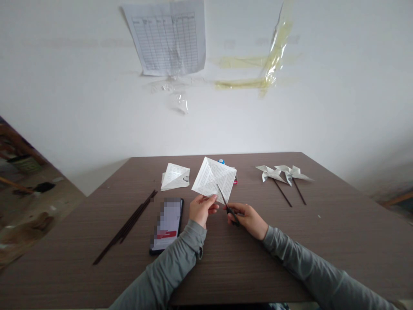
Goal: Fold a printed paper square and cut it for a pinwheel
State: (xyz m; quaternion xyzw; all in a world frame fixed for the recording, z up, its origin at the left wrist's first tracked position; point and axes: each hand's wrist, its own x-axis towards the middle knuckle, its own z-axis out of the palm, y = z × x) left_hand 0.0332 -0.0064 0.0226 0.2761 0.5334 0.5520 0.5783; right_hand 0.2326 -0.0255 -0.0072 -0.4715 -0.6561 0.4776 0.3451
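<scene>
Between thumb and fingers, my left hand [203, 210] grips the lower edge of a square printed paper sheet [213, 174], creased along its diagonals and raised above the table. My right hand [248, 218] is closed around the dark handles of a pair of scissors [232, 216]. The scissors' blade lies over the lower right part of the sheet and points towards its middle. How far any cut reaches I cannot tell. Behind the sheet, a blue round item [221, 162] and a red item [235, 181] are mostly hidden.
On the brown table [277, 267] lie a stack of printed paper squares [174, 176], thin dark sticks [129, 221] and a phone [167, 224] on the left. Two paper pinwheels [272, 173] on sticks rest at the right. A white wall [245, 125] rises behind the table.
</scene>
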